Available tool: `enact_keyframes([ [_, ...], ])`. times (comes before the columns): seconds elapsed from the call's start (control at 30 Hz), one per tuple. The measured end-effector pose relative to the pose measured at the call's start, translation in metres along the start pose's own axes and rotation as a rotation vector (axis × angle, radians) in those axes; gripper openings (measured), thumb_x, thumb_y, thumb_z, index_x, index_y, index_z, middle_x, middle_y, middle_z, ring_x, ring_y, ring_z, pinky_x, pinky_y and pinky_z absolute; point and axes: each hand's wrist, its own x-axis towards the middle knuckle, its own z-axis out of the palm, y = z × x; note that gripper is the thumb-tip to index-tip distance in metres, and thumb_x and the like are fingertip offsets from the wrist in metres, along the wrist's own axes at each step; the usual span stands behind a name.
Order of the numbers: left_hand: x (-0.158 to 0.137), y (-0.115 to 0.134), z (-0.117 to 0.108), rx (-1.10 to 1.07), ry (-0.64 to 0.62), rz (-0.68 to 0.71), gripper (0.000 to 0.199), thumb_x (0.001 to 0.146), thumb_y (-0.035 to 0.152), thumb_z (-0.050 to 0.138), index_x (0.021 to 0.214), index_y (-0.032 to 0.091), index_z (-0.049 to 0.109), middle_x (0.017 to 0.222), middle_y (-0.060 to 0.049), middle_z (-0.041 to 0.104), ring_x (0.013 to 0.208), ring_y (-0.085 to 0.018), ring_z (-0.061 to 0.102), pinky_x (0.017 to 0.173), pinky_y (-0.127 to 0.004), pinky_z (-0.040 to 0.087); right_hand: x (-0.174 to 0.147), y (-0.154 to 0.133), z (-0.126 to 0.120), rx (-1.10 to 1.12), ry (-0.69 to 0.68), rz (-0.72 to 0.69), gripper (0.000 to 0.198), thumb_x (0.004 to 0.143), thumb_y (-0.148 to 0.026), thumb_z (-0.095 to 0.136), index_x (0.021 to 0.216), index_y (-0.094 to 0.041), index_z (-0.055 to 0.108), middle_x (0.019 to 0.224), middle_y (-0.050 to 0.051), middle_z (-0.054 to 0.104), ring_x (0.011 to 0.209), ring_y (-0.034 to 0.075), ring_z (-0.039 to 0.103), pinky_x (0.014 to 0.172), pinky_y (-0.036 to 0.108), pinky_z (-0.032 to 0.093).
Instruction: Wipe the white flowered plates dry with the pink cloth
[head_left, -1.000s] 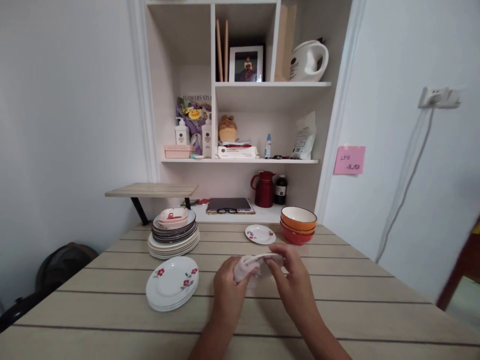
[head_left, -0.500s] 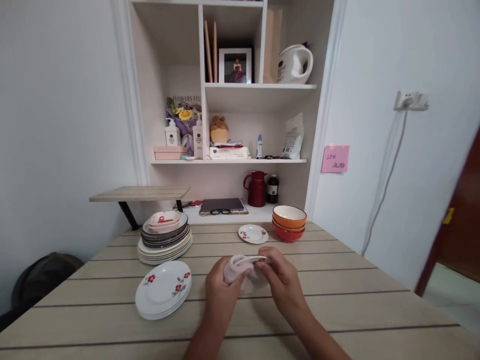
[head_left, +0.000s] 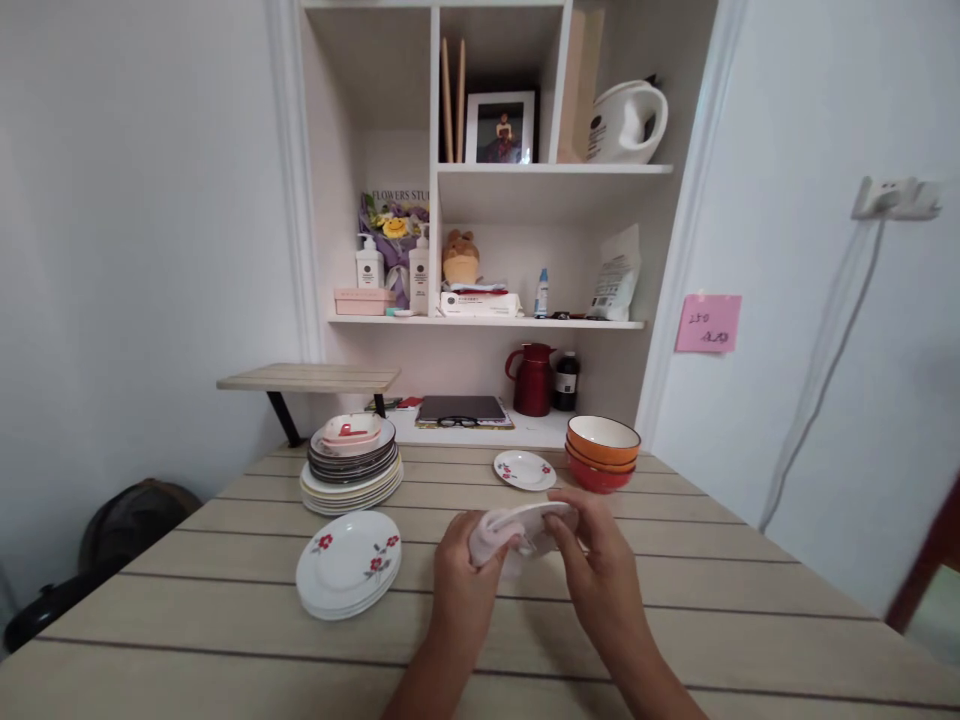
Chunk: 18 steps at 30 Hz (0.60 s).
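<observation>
Our left hand (head_left: pixel 459 572) pinches a pale cloth (head_left: pixel 486 540) against the white plate (head_left: pixel 535 517); our right hand (head_left: pixel 600 548) pinches its right edge. We see more plate surface than before, so wiping seems midway.

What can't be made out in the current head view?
All in the head view:
White plate: far face turned away from the camera; white cloth and right hand cover parts of it.
Left hand: fingers beyond the thumb mostly hidden by the cloth.
Flowered plate stack: lower plates' faces covered by the top one.
Bowl stack: lower insides hidden by the top bowl.
Pink note: lower line too small and blurred.
</observation>
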Motion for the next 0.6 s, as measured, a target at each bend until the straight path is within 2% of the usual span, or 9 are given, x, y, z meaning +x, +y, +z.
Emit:
enact_keyframes([
  [0.1,-0.0008,-0.0025,-0.0027,0.209,-0.03,0.247,0.006,0.08,0.018,0.065,0.086,0.02,0.067,0.082,-0.004,0.07,0.079,-0.021,0.062,0.072,-0.032,0.048,0.0006,0.0015,-0.0019,-0.183,-0.054,-0.222,0.024,0.091,-0.022,0.047,0.109,-0.026,0.064,0.114,0.008,0.061,0.106,0.024,0.058,0.088,0.037,0.047],
  [0.2,-0.0012,-0.0033,-0.0053,0.34,-0.045,0.349,0.009,0.081,0.013,0.062,0.085,0.02,0.066,0.079,-0.005,0.069,0.074,-0.021,0.06,0.067,-0.032,0.047,0.0012,0.004,-0.0023,-0.241,-0.148,-0.282,0.028,0.092,-0.018,0.044,0.108,-0.027,0.065,0.111,0.007,0.064,0.102,0.023,0.061,0.087,0.037,0.049],
  [0.3,-0.0015,-0.0028,-0.0065,0.365,-0.058,0.358,0.006,0.083,0.015,0.062,0.084,0.02,0.065,0.079,-0.006,0.069,0.074,-0.021,0.06,0.066,-0.033,0.046,0.0015,0.0045,-0.0032,-0.223,-0.157,-0.269,0.025,0.092,-0.019,0.045,0.104,-0.027,0.066,0.109,0.007,0.066,0.101,0.024,0.062,0.084,0.038,0.05],
  [0.43,-0.0003,0.0005,-0.008,0.293,-0.04,0.351,0.002,0.084,0.018,0.062,0.085,0.019,0.064,0.079,-0.005,0.068,0.075,-0.021,0.059,0.068,-0.032,0.045,0.0008,0.0033,-0.0029,-0.093,-0.151,-0.216,0.021,0.091,-0.022,0.048,0.097,-0.028,0.068,0.1,0.006,0.07,0.096,0.024,0.064,0.083,0.037,0.051],
  [0.6,0.0036,0.0016,-0.0086,0.172,0.003,0.259,0.008,0.08,0.023,0.068,0.087,0.021,0.065,0.081,-0.003,0.067,0.078,-0.021,0.061,0.072,-0.032,0.047,-0.0001,0.0067,0.0034,0.114,-0.148,-0.02,0.017,0.089,-0.027,0.052,0.094,-0.025,0.068,0.093,0.006,0.071,0.086,0.023,0.065,0.076,0.035,0.052],
])
